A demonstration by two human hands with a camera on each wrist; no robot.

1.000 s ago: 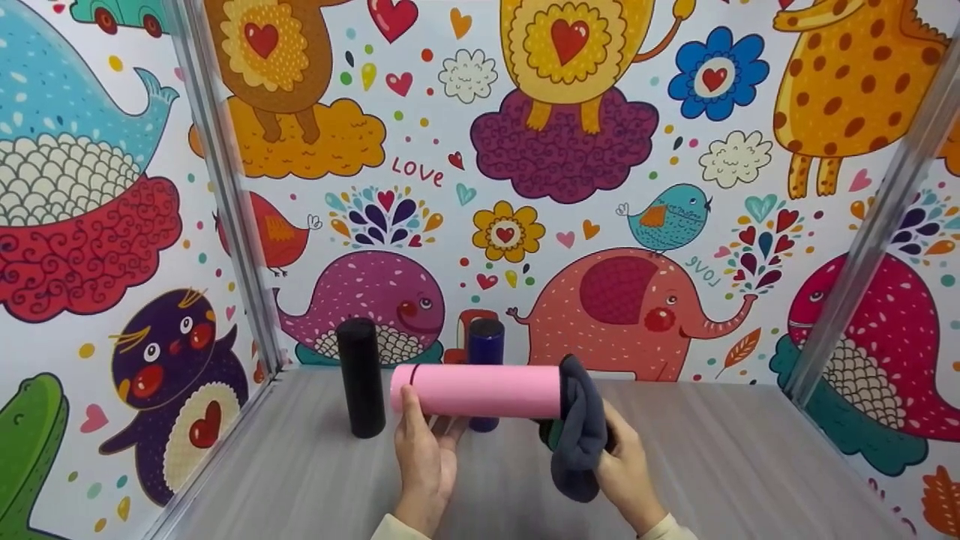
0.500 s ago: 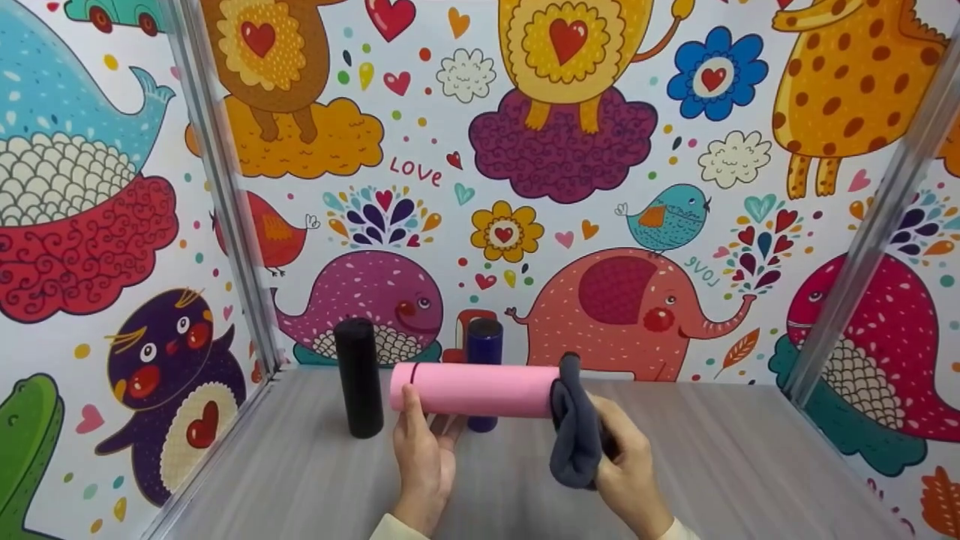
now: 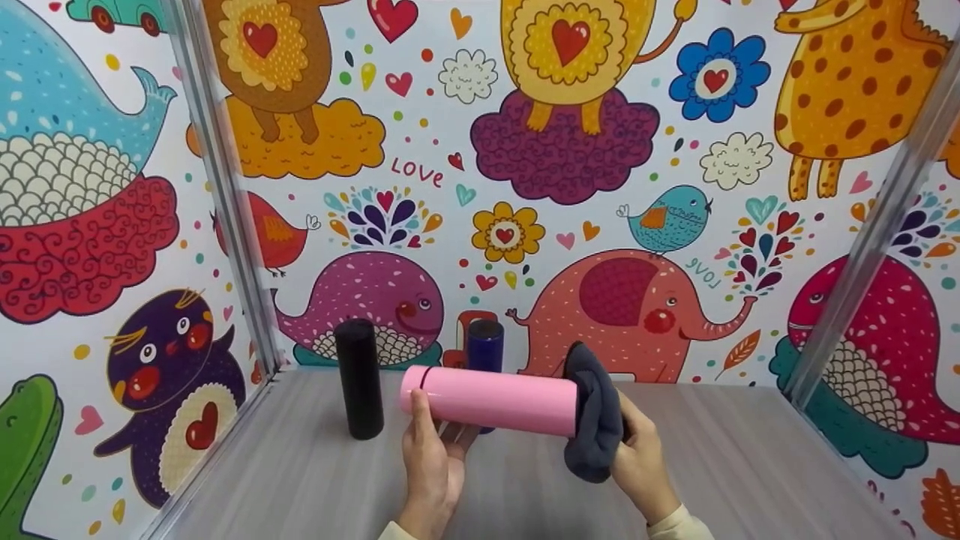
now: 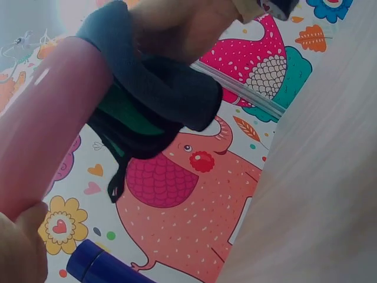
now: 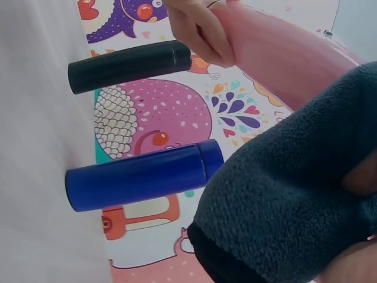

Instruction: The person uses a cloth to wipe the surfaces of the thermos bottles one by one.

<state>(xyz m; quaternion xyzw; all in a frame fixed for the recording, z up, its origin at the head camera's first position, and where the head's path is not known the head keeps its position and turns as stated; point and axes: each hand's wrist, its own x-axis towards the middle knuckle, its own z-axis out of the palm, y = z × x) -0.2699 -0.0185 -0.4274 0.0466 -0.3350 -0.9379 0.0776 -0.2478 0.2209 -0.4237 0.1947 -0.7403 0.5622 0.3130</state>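
Note:
A pink thermos bottle (image 3: 499, 401) is held up over the table, its right end tilted slightly down. My left hand (image 3: 431, 469) grips it near the lid end, thumb in front and fingers beneath. At the bottle's right end my right hand (image 3: 643, 461) holds a bunched dark grey cloth (image 3: 595, 420) against the base. The left wrist view shows the cloth's green side (image 4: 129, 115), black edging and a hanging loop (image 4: 118, 184). Most of the right hand's fingers are hidden by the cloth.
A black bottle (image 3: 360, 379) stands upright on the grey table (image 3: 285, 480), at the left. Behind the pink bottle stands a blue bottle (image 3: 485, 341), partly covered by it. Cartoon-printed walls with metal corner posts (image 3: 225, 180) enclose the table on the left, back and right.
The pink bottle has shifted a little right, and its right end has dipped. Both hands moved right with it; the cloth shifted left against the base, then right again.

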